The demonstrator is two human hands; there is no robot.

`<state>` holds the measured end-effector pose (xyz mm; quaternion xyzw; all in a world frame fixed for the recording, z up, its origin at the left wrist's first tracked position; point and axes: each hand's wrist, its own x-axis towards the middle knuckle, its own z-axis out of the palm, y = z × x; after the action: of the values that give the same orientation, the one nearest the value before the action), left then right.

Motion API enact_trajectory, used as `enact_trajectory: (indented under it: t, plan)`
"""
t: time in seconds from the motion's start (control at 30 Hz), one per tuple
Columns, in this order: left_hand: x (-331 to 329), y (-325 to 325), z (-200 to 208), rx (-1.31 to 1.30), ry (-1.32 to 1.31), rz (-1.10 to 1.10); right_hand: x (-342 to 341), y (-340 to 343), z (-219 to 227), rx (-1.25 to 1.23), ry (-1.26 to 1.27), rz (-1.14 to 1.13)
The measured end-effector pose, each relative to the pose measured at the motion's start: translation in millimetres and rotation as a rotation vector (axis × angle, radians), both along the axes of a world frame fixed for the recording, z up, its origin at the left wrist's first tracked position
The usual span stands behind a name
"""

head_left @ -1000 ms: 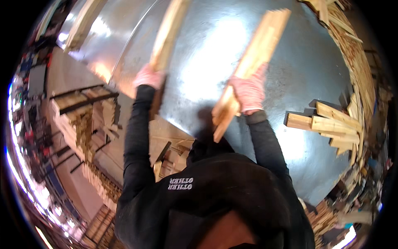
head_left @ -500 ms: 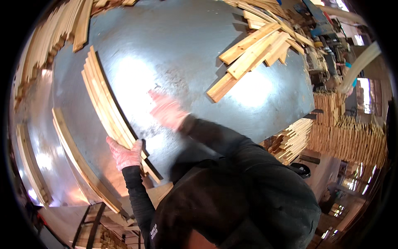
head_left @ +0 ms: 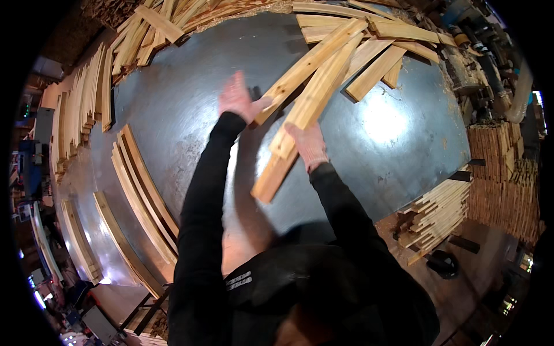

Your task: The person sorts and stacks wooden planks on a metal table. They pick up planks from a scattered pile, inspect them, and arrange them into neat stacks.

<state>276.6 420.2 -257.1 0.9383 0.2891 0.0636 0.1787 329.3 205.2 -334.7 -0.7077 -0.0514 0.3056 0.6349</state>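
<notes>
My right hand grips two overlapping wooden boards; the upper board lies over the lower board, whose end sticks out toward me. The thumb is on top, and the fingers are hidden below. My left hand is open, fingers stretched out away from me. Its thumb is beside the near end of another board, and I cannot tell whether they touch. These boards slant from the far-right heap across the grey metal table. Both hands wear pale pinkish gloves.
A row of narrow boards lies on the left of the table, with single boards farther left. More boards line the far left edge. Stacked wood stands off the right edge, beside taller piles.
My left hand has left the board row at left and moved far and right. My right hand has moved right and taken hold of boards from the heap, which now reach nearer to me.
</notes>
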Motion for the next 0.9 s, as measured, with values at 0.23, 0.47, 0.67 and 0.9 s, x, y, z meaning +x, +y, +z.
enact_trajectory:
  t: [0.23, 0.47, 0.67, 0.9]
  plan:
    - [57.4, -80.0, -49.4, -0.553, 0.162, 0.005, 44.6, -111.6, 38.5, -0.142, -0.021, -0.061]
    - [-65.8, -149.8, -61.9, -1.306, -0.355, 0.246, 13.4, -72.2, 28.2, -0.254, -0.213, 0.453]
    - [-98.4, -164.7, -61.8, -1.336, -0.482, 0.434, 22.6, -62.3, 39.3, -0.209, -0.096, 0.645]
    - [-103.8, -228.5, -50.0, -1.013, -0.201, 0.630, 6.5, 13.9, 43.0, -0.327, -0.173, 0.835]
